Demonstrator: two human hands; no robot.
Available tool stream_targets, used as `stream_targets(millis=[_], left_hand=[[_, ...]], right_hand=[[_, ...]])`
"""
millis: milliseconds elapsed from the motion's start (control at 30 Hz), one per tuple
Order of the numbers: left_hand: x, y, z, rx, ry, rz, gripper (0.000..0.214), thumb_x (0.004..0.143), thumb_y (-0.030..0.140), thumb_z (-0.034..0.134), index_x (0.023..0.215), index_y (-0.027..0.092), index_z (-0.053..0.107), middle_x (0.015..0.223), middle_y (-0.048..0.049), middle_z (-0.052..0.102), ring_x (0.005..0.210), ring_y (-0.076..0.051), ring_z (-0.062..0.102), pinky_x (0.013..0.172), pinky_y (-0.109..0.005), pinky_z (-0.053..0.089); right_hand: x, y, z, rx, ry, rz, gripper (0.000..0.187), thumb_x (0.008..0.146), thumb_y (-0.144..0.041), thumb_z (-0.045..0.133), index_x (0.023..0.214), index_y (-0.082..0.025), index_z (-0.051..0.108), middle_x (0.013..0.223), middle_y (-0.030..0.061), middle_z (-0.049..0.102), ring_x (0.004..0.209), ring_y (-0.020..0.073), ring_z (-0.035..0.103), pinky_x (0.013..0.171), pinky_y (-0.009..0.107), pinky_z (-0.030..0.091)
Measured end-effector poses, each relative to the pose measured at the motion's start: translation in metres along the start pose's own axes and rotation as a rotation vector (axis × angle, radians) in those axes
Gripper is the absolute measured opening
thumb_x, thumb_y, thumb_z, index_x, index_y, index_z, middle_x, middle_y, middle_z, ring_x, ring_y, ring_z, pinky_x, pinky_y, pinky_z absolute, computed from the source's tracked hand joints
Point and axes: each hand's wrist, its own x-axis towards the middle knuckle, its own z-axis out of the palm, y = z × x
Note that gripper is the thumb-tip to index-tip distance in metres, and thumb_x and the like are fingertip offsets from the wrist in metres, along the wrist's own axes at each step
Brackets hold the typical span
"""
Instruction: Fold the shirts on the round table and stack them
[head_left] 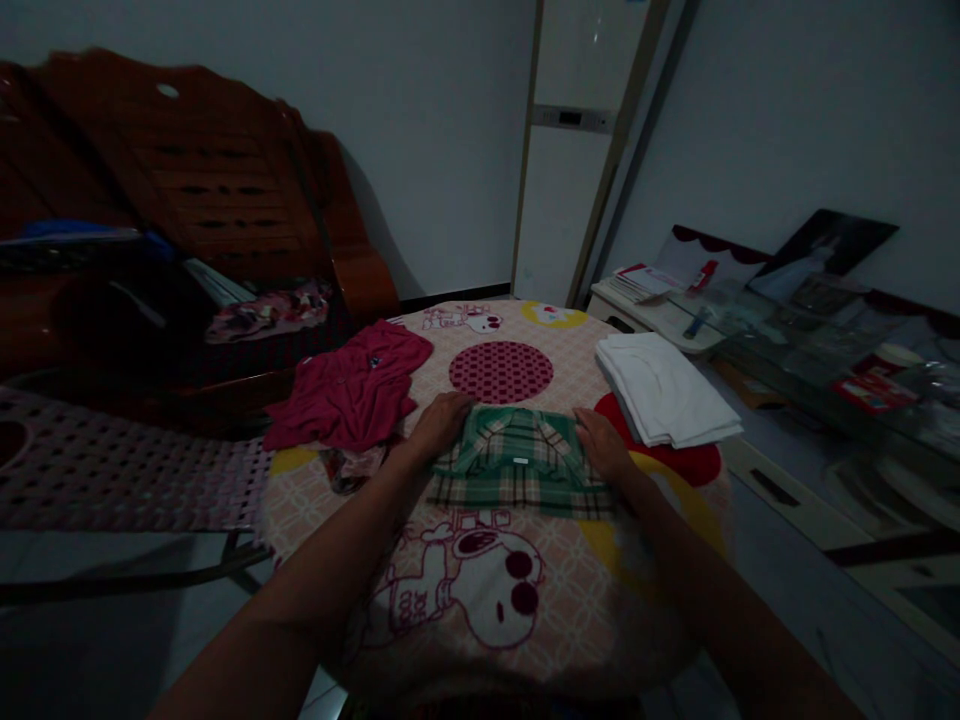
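A green plaid shirt (517, 490), folded into a flat bundle with its collar side showing and a small white label near the middle, lies on the cloth-covered round table (577, 640). My left hand (444, 418) is at its far left corner, fingers bent over the edge. At the far right corner, my right hand (600, 442) has its fingers closed on the fabric's edge. The undersides of both hands are hidden. Left of the bundle lies a loosely spread dark pink shirt (356, 385). A folded white garment stack (664, 390) sits to the right.
A small patterned cloth (352, 467) lies by the pink shirt. Behind on the left stands a wooden bench (217, 190) with clothes on it. A glass-topped cabinet (795, 350) is on the right, and a tall white air conditioner (562, 190) stands at the back.
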Motion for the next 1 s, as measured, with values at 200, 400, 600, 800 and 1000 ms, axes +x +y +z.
stream_targets(millis=[200, 400, 600, 800, 1000], left_hand=[[0.013, -0.015, -0.017, 0.046, -0.118, -0.059, 0.030, 0.087, 0.026, 0.051, 0.108, 0.017, 0.071, 0.111, -0.0115, 0.071, 0.105, -0.025, 0.064, 0.096, -0.033, 0.046], [0.022, -0.012, -0.029, -0.058, -0.200, -0.141, 0.016, 0.072, 0.027, 0.065, 0.085, 0.018, 0.070, 0.088, -0.0061, 0.071, 0.087, -0.023, 0.065, 0.081, -0.029, 0.048], [0.010, -0.008, -0.030, -0.555, -0.175, -0.317, 0.025, 0.064, 0.037, 0.071, 0.076, 0.016, 0.065, 0.068, 0.0013, 0.064, 0.065, -0.016, 0.059, 0.060, -0.024, 0.046], [0.010, -0.008, -0.039, -0.669, -0.246, -0.407, 0.029, 0.055, 0.039, 0.077, 0.063, 0.014, 0.063, 0.054, 0.0039, 0.057, 0.051, -0.011, 0.049, 0.049, -0.021, 0.036], [0.063, 0.039, -0.063, -0.593, -0.089, -0.333, 0.014, 0.072, 0.024, 0.069, 0.067, 0.015, 0.060, 0.048, 0.0047, 0.052, 0.042, -0.009, 0.045, 0.044, -0.020, 0.033]], right_hand=[[0.024, 0.008, -0.014, -0.006, -0.087, 0.050, 0.027, 0.087, -0.023, 0.054, 0.109, -0.017, 0.067, 0.124, 0.0173, 0.067, 0.122, 0.0296, 0.059, 0.110, 0.048, 0.041], [0.036, -0.008, -0.030, 0.085, -0.144, 0.083, 0.015, 0.068, -0.010, 0.064, 0.079, -0.019, 0.061, 0.094, 0.0067, 0.070, 0.093, 0.0210, 0.064, 0.090, 0.033, 0.048], [0.025, -0.024, -0.042, 0.222, 0.011, 0.181, 0.010, 0.069, -0.017, 0.063, 0.079, -0.020, 0.062, 0.080, 0.0010, 0.069, 0.078, 0.0181, 0.064, 0.075, 0.028, 0.048], [0.011, -0.030, -0.058, 0.253, 0.045, 0.255, 0.011, 0.060, -0.023, 0.070, 0.070, -0.020, 0.067, 0.071, 0.0014, 0.069, 0.070, 0.0196, 0.063, 0.071, 0.031, 0.048], [-0.003, -0.033, -0.111, 0.347, 0.330, 0.318, 0.020, 0.064, -0.036, 0.069, 0.073, -0.018, 0.069, 0.062, -0.0015, 0.063, 0.058, 0.0154, 0.055, 0.056, 0.027, 0.042]])
